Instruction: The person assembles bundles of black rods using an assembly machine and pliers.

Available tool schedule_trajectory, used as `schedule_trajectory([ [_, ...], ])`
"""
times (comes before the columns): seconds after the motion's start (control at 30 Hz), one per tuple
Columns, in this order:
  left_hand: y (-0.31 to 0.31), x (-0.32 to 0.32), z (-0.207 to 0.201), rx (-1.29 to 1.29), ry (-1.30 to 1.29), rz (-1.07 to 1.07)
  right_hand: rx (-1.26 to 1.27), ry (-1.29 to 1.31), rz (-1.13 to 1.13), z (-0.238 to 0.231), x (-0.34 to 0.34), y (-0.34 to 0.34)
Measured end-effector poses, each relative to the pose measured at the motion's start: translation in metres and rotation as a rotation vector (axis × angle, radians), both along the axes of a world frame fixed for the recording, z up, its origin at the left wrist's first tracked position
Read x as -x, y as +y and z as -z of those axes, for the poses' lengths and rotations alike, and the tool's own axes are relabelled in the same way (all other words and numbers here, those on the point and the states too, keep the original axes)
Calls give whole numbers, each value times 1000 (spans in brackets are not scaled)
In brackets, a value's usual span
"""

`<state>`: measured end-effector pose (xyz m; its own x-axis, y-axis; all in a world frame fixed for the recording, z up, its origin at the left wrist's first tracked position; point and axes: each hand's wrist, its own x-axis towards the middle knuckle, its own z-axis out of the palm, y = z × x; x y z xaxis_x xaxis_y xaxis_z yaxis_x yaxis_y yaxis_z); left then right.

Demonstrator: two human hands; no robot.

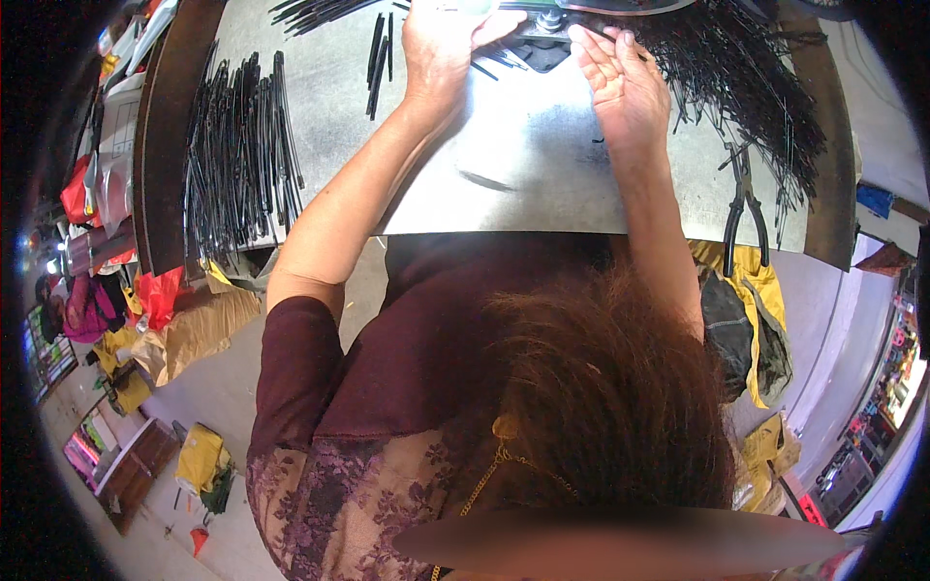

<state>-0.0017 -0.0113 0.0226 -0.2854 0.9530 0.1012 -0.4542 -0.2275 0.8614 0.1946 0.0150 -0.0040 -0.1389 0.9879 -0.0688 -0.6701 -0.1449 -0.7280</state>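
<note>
At the top of the head view, my left hand (438, 50) is beside a small metal fixture (549, 21). Its thumb stretches toward the fixture, while glare and the picture's edge hide most of its fingers. On the fixture's other side, my right hand (625, 85) is palm up, fingers curled and pinching a thin black strip (603, 35). A dark block (540, 56) shows under the fixture. To the right lies a big tangled heap of thin black strips (741, 82). A few loose black strips (380, 60) rest left of my left hand.
A neat row of black strips (242, 155) covers the left of the metal-topped table (542, 208). Pliers with black handles (744, 208) lie at the near right edge, handles overhanging. Yellow and black bags (746, 320) hang below them. Brown paper (199, 334) is below the left edge.
</note>
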Motion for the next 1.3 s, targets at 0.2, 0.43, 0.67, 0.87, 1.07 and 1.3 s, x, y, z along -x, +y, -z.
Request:
schedule_trajectory([
  [0.2, 1, 3, 7, -54, 34, -15, -93, -153, 76, -11, 11, -11],
  [0.43, -4, -12, 10, 61, -90, 1, -142, -149, 124, -7, 15, -11],
  [0.67, 2, -13, 5, 84, -124, -35, -118, -229, 119, -18, 11, -18],
  [0.87, 4, -16, 8, 64, -172, -66, -153, -264, 135, -16, 15, -22],
  [1.07, 2, -18, 10, 94, -196, -48, -136, -235, 150, -16, 14, -18],
  [1.3, 2, -14, 9, 19, -125, 18, -87, -220, 77, -7, 6, -9],
])
